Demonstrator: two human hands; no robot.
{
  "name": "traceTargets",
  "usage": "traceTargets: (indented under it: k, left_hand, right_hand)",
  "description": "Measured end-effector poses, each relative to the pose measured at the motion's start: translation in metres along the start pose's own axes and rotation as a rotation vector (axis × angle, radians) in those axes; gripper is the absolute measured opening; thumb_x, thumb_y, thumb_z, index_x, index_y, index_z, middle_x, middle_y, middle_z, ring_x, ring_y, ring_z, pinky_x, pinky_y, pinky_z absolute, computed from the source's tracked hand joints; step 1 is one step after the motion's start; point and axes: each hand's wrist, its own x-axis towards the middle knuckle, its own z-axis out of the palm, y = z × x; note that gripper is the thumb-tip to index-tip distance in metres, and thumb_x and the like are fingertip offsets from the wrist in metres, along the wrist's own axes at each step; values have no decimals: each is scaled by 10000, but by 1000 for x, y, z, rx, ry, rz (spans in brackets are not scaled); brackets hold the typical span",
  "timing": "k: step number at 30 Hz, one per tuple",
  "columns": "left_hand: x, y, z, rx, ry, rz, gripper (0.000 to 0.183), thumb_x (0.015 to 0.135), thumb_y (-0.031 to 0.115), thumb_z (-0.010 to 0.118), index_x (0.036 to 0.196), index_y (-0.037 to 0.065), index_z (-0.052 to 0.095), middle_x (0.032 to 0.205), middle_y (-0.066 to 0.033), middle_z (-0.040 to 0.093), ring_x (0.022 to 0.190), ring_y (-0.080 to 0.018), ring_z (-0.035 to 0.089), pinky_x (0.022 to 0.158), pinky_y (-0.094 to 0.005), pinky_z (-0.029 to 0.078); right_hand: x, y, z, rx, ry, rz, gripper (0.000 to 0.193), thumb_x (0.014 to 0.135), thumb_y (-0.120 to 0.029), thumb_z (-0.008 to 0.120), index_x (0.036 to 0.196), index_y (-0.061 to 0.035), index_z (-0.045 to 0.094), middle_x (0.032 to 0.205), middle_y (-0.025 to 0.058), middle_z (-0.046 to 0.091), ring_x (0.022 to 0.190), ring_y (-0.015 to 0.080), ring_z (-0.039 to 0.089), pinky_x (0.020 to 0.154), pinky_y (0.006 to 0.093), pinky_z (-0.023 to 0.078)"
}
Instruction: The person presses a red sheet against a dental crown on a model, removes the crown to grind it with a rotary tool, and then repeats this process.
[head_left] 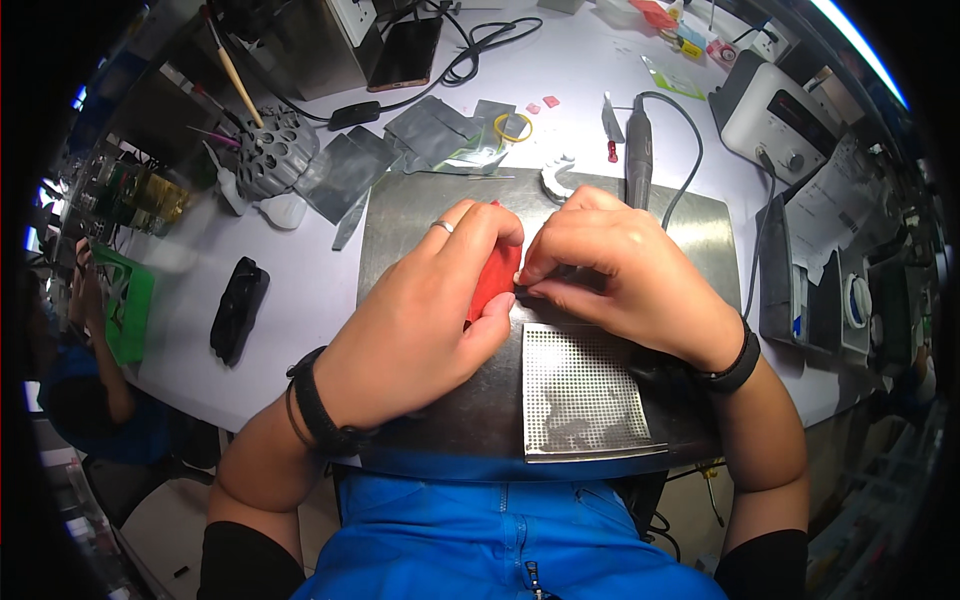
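Note:
My left hand [425, 290] is curled round a smooth red piece [492, 278], whose kind I cannot make out because the fingers cover much of it. Against the right edge of that piece, my right hand [620, 265] has thumb and forefinger pinched together. Something small and pale shows at the fingertips, too hidden to name. Both hands are over a dark metal plate [440, 430]. A perforated metal sheet [580, 385] lies on the plate below my right hand. Just beyond the hands sits a white horseshoe-shaped dental arch [556, 180].
A dark handpiece [638, 150] with a cord and a red-handled knife [611, 125] lie beyond my right hand. A white control unit [775, 115] stands far right. Grey sheets [430, 130], a grey tool holder [270, 155] and a black case [239, 310] occupy the left.

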Motion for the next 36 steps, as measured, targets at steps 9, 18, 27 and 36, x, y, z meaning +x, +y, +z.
traceTargets:
  k: [9, 18, 27, 36]
  left_hand:
    - [0, -1, 0, -43, 2, -4, 466, 916, 8, 739, 1337, 21, 539, 1287, -189, 643, 1218, -380, 657, 1059, -414, 515]
    - [3, 4, -10, -621, 114, -84, 619, 1138, 300, 567, 1608, 7, 290, 1377, -222, 624, 1187, -263, 679, 1074, -395, 507]
    - [4, 17, 5, -925, 146, -110, 837, 1005, -77, 670, 1668, 73, 181, 1271, -167, 639, 1139, -220, 714, 1011, -374, 588]
    - [4, 11, 4, -882, 221, -76, 755, 1023, -41, 722, 1619, 80, 276, 1243, -146, 676, 1161, -203, 706, 1038, -354, 575]
  right_hand:
    - [0, -1, 1, -96, -63, -40, 343, 793, -1, 852, 1104, -62, 720, 1049, 54, 745, 1029, 298, 632, 917, 412, 557]
    - [-3, -14, -21, 116, 131, 80, 171, 881, -50, 838, 1039, -41, 775, 993, 65, 771, 959, 226, 686, 882, 369, 550]
    - [-3, -23, -17, 155, 332, 50, 242, 866, -75, 871, 1094, -56, 794, 1034, 57, 772, 1025, 221, 661, 900, 360, 553]
    - [0, -30, -15, -55, 299, -84, 515, 734, -110, 946, 1190, -70, 710, 1066, 53, 742, 961, 283, 656, 854, 399, 564]
